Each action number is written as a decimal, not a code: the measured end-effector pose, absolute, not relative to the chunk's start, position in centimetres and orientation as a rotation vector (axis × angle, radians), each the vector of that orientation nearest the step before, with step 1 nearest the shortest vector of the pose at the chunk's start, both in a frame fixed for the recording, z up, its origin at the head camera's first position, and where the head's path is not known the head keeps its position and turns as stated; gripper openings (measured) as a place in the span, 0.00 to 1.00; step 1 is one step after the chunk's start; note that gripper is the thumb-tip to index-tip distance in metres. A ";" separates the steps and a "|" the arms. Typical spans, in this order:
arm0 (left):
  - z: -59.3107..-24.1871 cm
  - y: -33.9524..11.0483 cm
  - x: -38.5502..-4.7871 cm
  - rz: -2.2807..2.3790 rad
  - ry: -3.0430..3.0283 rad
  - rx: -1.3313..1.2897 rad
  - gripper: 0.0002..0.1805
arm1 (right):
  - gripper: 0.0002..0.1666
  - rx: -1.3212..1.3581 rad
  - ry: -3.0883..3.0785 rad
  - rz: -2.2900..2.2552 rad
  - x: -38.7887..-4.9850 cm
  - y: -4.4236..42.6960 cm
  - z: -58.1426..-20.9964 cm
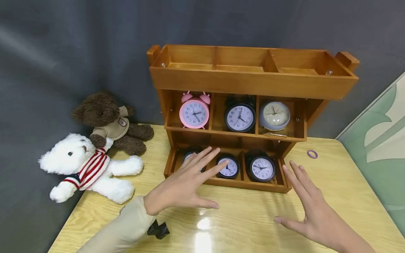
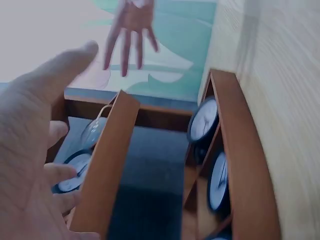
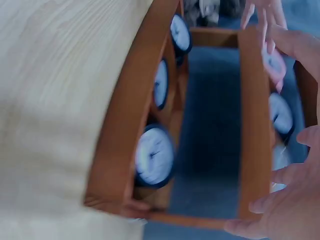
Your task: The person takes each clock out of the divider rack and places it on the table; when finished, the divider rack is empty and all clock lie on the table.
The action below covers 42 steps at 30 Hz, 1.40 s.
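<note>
In the head view, my left hand [image 1: 186, 182] hovers with spread fingers before the lower tier of a wooden shelf [image 1: 253, 80], partly covering a black clock. My right hand [image 1: 316, 211], fingers apart, is in the air right of that tier. Neither holds anything. Two more black clocks [image 1: 228, 167] [image 1: 262, 168] stand in the lower tier. The middle tier holds a pink twin-bell clock [image 1: 194, 113], a black clock [image 1: 239, 117] and a grey round clock [image 1: 274, 116], with a thin gold item [image 1: 274, 134] before it. The shelf's top tray has three compartments.
A white bear in a striped shirt [image 1: 93, 172] and a brown bear [image 1: 109, 123] lie left of the shelf. A purple ring [image 1: 312, 154] lies on the table [image 1: 341, 182] at the right. Dark cloth hangs behind; a green patterned panel [image 1: 379, 147] is far right.
</note>
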<state>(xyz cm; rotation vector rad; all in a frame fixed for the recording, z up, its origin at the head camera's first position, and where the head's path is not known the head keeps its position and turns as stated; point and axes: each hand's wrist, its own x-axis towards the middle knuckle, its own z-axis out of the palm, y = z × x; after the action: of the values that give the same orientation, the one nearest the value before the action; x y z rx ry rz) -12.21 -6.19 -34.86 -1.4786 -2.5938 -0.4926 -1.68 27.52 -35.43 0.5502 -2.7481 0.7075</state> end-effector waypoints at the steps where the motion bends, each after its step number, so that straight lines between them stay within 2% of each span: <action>1: -35.0 -5.5 -12.3 -0.553 -2.620 -1.469 0.57 | 0.74 0.516 -2.745 0.743 -1.7 27.9 -35.8; 5: -35.8 -2.7 -12.8 -0.804 -2.764 -1.380 0.54 | 0.76 0.354 -2.743 0.889 -2.0 29.5 -38.0; 12: -37.9 3.9 -14.9 -1.030 -2.892 -1.213 0.56 | 0.77 0.065 -2.680 1.122 -3.4 31.2 -42.6; 17: -39.4 8.1 -16.6 -1.030 -2.931 -1.140 0.55 | 0.73 0.031 -2.656 1.244 -5.2 31.4 -45.7; 22: -40.1 11.5 -17.5 -0.922 -3.005 -1.138 0.55 | 0.64 -0.054 -2.664 1.152 -6.0 31.4 -47.9; 27: -40.2 14.2 -17.3 -0.681 -3.062 -1.048 0.56 | 0.55 -0.170 -2.578 1.141 -6.2 30.9 -48.8; 33: -40.8 15.9 -16.5 -0.320 -3.045 -0.959 0.48 | 0.50 -0.340 -2.495 1.122 -6.5 29.7 -49.3; 42: -42.1 16.9 -17.1 -0.603 -3.143 -0.937 0.53 | 0.50 -0.402 -2.498 1.114 -6.5 29.6 -49.2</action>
<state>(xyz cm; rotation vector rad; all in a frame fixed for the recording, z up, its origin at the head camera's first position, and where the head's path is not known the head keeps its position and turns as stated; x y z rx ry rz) -17.06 16.93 -42.08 -0.9371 -3.1434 -0.6028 -6.51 29.55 -49.24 -0.4024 -2.4979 1.1145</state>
